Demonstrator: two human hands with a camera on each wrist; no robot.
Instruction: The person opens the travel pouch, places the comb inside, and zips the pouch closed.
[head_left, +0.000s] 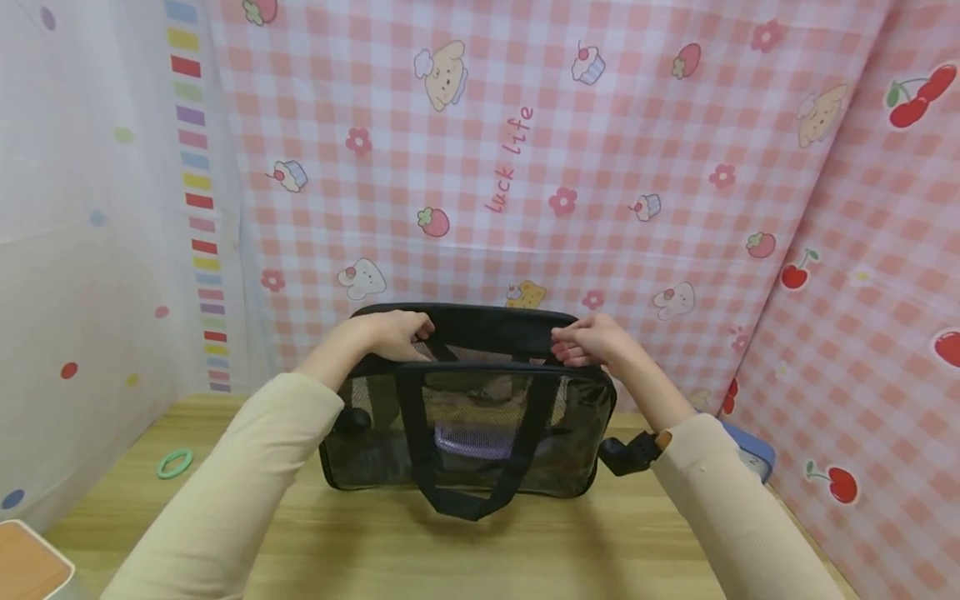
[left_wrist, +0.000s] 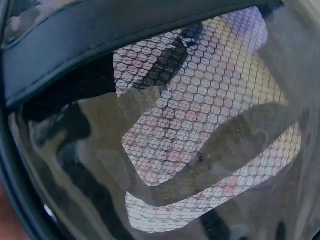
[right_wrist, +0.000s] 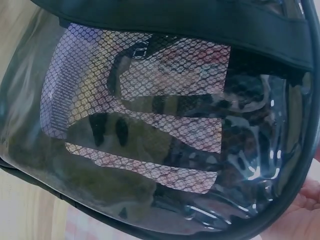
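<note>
Head view: one black-trimmed bag with clear panels [head_left: 480, 473] stands at the centre of the frame on a wood-grain worktop [head_left: 420, 567], its top gaping, one front handle strap [head_left: 459, 503] hanging down in a loop. Two hands, in two cream sleeves, are at its opening. The left hand [head_left: 393, 335], at the opening's left end, has its thumb spread apart from its bent fingers. The right hand [head_left: 588, 342], at the right end, has its fingers bent inward; whether they pinch the rim cannot be told. One purple thing [head_left: 476, 442] shows through the clear front, lower centre; whether it is inside or behind is unclear. One green ring [head_left: 175, 463] lies at the left, one orange-topped box [head_left: 30, 562] sits at the lower left edge, and one blue object [head_left: 752, 452] is partly hidden by the right sleeve. Both wrist views show mesh through the clear plastic; the right one catches fingers beside the bag's edge, lower right.
</note>
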